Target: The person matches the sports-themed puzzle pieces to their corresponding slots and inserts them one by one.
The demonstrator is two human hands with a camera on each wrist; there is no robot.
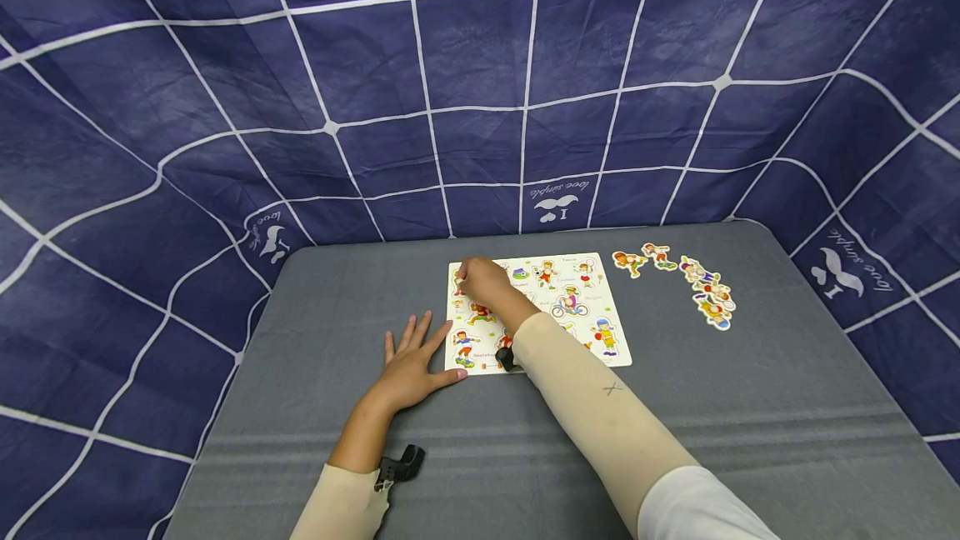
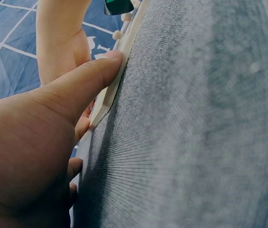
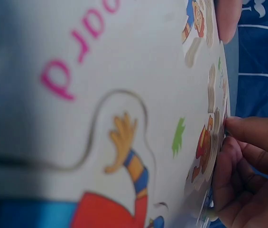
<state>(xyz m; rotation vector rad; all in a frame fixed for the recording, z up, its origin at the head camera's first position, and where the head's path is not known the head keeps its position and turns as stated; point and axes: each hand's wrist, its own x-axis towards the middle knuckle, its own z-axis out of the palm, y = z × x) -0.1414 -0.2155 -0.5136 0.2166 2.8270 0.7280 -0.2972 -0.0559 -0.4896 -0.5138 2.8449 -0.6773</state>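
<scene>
A white wooden puzzle board (image 1: pixel 536 332) with printed sports figures lies on the grey table. My right hand (image 1: pixel 486 280) reaches across it to the far left corner, with thumb and index finger pinching a small puzzle piece (image 1: pixel 458 283) at the board surface. The fingers mostly hide that piece. My left hand (image 1: pixel 408 373) is spread at the board's near left corner. Its thumb (image 2: pixel 88 78) presses on the near edge, and the index fingertip touches the left edge. A runner piece (image 3: pixel 202 149) sits close to the right fingers in the right wrist view.
Several loose puzzle pieces lie right of the board, among them a figure piece (image 1: pixel 630 263) and a cluster piece (image 1: pixel 712 311). A blue gridded cloth (image 1: pixel 480 140) hangs behind the grey table (image 1: pixel 750 423). Small wooden knobs (image 2: pixel 117 34) stand up from the board.
</scene>
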